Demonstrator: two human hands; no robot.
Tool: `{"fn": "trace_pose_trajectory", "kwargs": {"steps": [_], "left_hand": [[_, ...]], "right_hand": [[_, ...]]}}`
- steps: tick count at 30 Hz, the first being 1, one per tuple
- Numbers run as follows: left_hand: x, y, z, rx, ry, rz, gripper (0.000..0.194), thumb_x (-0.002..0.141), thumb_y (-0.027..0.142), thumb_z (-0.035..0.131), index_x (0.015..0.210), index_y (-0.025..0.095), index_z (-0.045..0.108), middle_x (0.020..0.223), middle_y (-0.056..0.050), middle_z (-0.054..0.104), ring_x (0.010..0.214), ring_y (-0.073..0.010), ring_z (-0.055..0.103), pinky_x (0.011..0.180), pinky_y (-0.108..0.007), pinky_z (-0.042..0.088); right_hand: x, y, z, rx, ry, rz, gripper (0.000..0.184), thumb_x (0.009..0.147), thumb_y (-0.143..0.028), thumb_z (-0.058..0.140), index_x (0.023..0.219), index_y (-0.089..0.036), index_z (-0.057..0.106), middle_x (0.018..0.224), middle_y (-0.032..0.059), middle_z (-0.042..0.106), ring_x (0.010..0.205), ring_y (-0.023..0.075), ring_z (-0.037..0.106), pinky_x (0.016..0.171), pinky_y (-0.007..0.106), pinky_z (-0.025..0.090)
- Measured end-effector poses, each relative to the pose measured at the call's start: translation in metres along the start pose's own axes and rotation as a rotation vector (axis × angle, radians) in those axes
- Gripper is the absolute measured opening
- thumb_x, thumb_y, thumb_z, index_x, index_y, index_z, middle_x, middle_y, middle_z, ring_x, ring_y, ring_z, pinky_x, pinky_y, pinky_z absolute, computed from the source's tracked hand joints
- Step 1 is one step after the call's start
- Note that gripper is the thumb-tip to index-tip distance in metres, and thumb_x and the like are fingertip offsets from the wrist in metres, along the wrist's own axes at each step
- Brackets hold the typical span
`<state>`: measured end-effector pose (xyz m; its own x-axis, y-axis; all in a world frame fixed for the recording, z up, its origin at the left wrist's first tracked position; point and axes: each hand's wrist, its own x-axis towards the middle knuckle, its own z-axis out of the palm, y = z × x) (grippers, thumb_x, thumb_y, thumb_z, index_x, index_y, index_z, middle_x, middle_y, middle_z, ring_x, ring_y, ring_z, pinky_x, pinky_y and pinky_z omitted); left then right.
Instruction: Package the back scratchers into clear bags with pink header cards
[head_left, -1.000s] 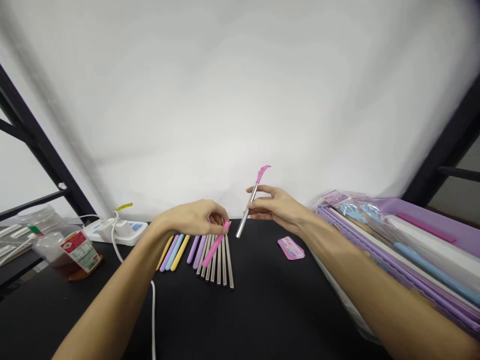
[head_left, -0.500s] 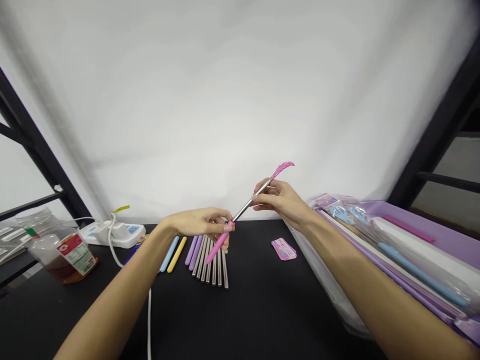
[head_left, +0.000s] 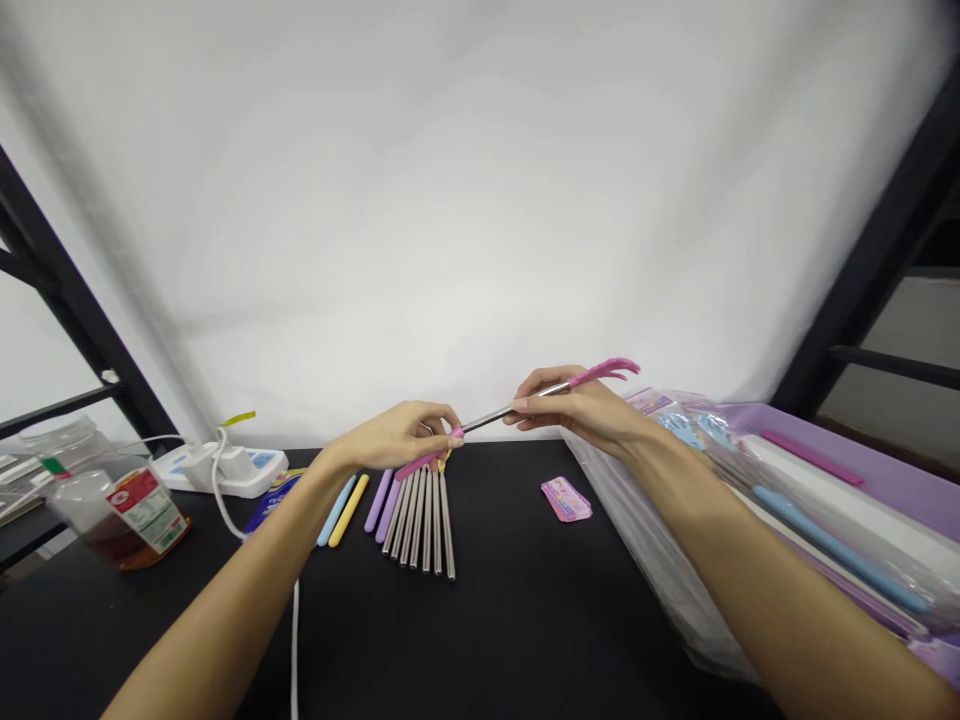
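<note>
My left hand [head_left: 397, 436] pinches a pink silicone tube [head_left: 417, 466] at its end, and the tube slants down to the left. My right hand [head_left: 564, 402] grips a thin steel rod [head_left: 487, 419] between thumb and fingers. The rod lies nearly level, with its left end meeting the pink tube at my left fingertips. Past my right hand, the rod ends in a curved pink silicone tip [head_left: 604, 370]. Below my hands, a row of several steel tubes [head_left: 421, 527] lies on the black table [head_left: 495, 625], with their upper ends hidden behind my left hand.
Yellow, blue and purple silicone sticks [head_left: 349, 510] lie left of the steel tubes. A small pink packet [head_left: 566, 499] lies on the table. Purple packaging [head_left: 817, 480] fills the right side. At the left stand a power strip [head_left: 217, 472] with a white cable and a labelled bottle [head_left: 124, 517].
The steel rod has swung from steeply upright to nearly level, and its end has come against the pink tube. The pink tube has tilted flatter. My hands have drawn closer together.
</note>
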<state>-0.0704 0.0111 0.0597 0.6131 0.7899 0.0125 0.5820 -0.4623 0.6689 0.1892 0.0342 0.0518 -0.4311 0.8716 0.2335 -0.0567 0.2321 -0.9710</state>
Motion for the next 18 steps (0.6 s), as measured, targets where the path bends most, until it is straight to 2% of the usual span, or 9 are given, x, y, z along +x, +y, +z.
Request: {"fn": "trace_pose_trajectory", "kwargs": {"steps": [2, 7, 13, 18], "left_hand": [[0.0, 0.001, 0.001, -0.018, -0.034, 0.037, 0.034, 0.092, 0.049, 0.051, 0.102, 0.018, 0.058, 0.08, -0.004, 0.068, 0.057, -0.012, 0.057, 0.057, -0.026, 0.045], [0.003, 0.004, 0.006, -0.056, -0.096, 0.096, 0.031, 0.091, 0.047, 0.055, 0.1, 0.017, 0.059, 0.081, -0.005, 0.066, 0.068, -0.0146, 0.061, 0.059, -0.026, 0.046], [0.005, 0.006, 0.008, -0.136, -0.126, 0.121, 0.035, 0.093, 0.047, 0.051, 0.1, 0.015, 0.063, 0.073, -0.003, 0.06, 0.062, -0.0121, 0.055, 0.055, -0.024, 0.043], [0.007, 0.007, 0.008, -0.276, -0.079, 0.147, 0.034, 0.093, 0.044, 0.051, 0.095, 0.014, 0.065, 0.065, 0.001, 0.053, 0.053, -0.0076, 0.041, 0.051, -0.022, 0.035]], "right_hand": [[-0.002, -0.001, -0.007, -0.01, -0.034, 0.041, 0.025, 0.062, -0.027, 0.087, 0.074, -0.014, 0.07, 0.078, 0.0078, 0.073, 0.081, 0.0224, 0.071, 0.08, 0.037, 0.058], [-0.005, 0.002, -0.019, -0.023, -0.108, 0.04, 0.023, 0.063, -0.026, 0.087, 0.072, -0.015, 0.069, 0.075, 0.0051, 0.073, 0.074, 0.0183, 0.071, 0.075, 0.033, 0.057], [-0.003, 0.007, -0.021, -0.114, -0.126, -0.109, 0.022, 0.067, -0.027, 0.084, 0.074, -0.015, 0.068, 0.072, 0.0053, 0.074, 0.07, 0.0175, 0.07, 0.071, 0.033, 0.055], [-0.004, 0.004, -0.016, -0.147, -0.064, -0.192, 0.023, 0.061, -0.026, 0.087, 0.072, -0.016, 0.069, 0.074, 0.0051, 0.074, 0.073, 0.0191, 0.07, 0.069, 0.032, 0.054]]}}
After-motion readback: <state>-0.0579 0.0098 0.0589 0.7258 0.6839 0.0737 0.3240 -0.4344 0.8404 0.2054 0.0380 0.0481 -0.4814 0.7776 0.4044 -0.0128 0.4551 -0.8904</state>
